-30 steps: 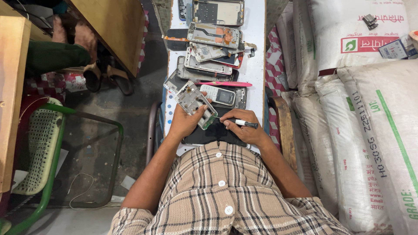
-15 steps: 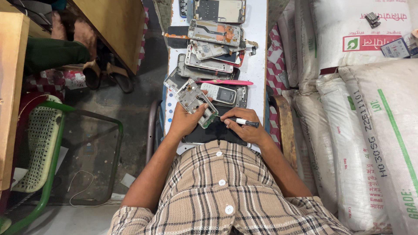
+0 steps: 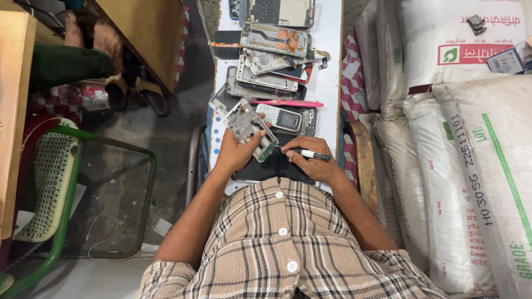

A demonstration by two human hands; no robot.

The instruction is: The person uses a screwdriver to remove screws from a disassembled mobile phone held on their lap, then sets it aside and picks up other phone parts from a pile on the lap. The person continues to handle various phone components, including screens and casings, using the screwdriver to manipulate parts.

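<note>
My left hand grips an opened phone frame, grey with a green circuit board showing, tilted over the near end of a narrow white bench. My right hand holds a black and white screwdriver that lies sideways, its tip toward the frame. Both hands rest above a flat black slab lying on the bench. A small white keypad phone lies just beyond my hands.
Several stripped phone bodies and a pink tool are piled further up the bench. Stacked white sacks fill the right side. At left stand a green wire chair, wooden furniture, and another person's sandalled feet.
</note>
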